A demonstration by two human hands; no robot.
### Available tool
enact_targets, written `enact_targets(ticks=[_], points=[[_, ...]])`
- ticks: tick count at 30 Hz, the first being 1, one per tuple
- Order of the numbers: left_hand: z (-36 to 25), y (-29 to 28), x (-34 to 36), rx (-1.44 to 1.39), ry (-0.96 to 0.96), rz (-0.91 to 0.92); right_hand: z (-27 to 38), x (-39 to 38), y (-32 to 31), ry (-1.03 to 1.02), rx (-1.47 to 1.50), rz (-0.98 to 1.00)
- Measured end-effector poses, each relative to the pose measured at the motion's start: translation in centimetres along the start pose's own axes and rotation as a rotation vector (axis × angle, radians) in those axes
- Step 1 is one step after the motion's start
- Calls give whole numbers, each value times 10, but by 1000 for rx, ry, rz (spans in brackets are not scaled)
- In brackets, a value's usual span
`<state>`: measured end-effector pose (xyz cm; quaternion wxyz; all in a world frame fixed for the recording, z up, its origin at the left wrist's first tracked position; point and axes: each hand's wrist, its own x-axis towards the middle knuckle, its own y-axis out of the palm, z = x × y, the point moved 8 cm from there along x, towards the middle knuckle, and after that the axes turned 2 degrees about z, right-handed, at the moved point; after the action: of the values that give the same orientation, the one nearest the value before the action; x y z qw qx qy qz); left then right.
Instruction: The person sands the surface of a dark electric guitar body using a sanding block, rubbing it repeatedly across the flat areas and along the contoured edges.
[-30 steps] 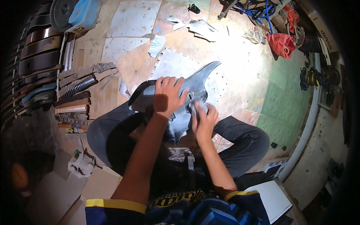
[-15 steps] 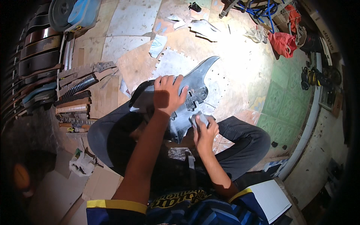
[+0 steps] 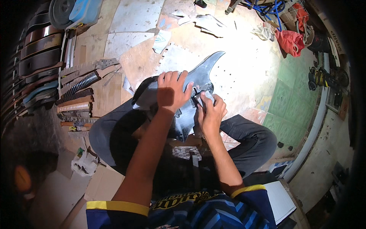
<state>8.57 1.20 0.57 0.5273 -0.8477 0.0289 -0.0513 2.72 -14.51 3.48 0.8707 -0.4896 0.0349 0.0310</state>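
A dark grey electric guitar body (image 3: 184, 124) lies across my lap, one long curved horn pointing away to the upper right. My left hand (image 3: 171, 92) rests flat on its left part, fingers stretched toward the far edge and thumb out to the side. In my right hand (image 3: 212, 115) is a small grey sanding block (image 3: 206, 98), pinched between thumb and fingers. It sits against the body's face by the cut-out cavities, partly covering them. The block's underside is hidden.
Guitar necks (image 3: 85, 82) and a row of guitar bodies (image 3: 40, 53) stand at the left. Torn paper sheets (image 3: 209, 25) lie on the far floor. Blue hose (image 3: 272, 11) and a red bag (image 3: 290, 42) are at the far right. Crumpled plastic (image 3: 84, 163) lies near my left knee.
My right hand has moved the sanding block away from me, from the body's near right edge up to the cavities. My left hand stays on the body, which has shifted slightly.
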Motion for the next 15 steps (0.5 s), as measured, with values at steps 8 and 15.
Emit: enact_targets(ticks=[8, 15], points=[[-3, -7, 1, 8, 40, -109, -6, -27, 3, -66, -37, -21], [1, -6, -1, 11, 40, -103, -16, -64, 5, -56, -21, -24]])
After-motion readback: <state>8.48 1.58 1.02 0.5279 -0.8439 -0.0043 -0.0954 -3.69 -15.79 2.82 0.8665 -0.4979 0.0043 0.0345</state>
